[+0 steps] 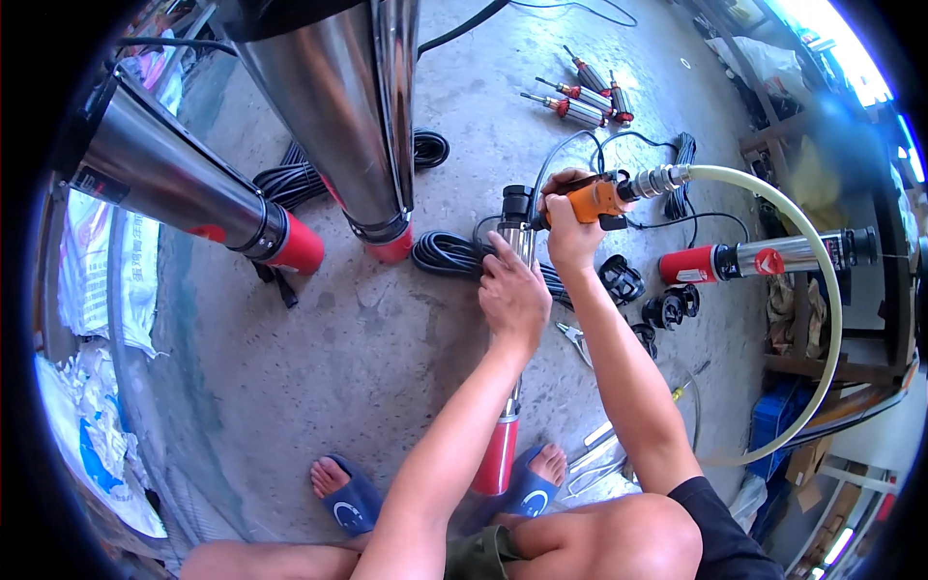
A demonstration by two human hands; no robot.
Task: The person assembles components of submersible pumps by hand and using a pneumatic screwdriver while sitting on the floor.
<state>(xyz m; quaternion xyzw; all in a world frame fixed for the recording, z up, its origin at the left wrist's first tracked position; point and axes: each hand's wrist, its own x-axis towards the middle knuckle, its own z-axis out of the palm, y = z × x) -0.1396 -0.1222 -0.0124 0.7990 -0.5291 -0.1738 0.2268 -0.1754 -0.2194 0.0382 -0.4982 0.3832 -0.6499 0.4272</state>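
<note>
A slim submersible pump [500, 440] with a steel body, red lower end and black top fitting lies on the floor in front of me. My left hand [514, 295] is closed around its steel tube near the top, the index finger stretched along it. In my right hand [574, 232] is an orange air tool [595, 201], gripped by its handle. A pale yellow air hose [810, 217] runs from its metal coupling. The tool's working end is hidden by my hand, close beside the pump's black top fitting [517, 200]; whether they touch, I cannot tell.
Two large steel pumps with red ends [307, 249] stand at left. Coiled black cable [447, 253] lies beside my left hand. To the right are black plastic parts [622, 278], pliers [574, 338] and another pump [691, 265]. Several motor rotors [580, 101] lie farther off.
</note>
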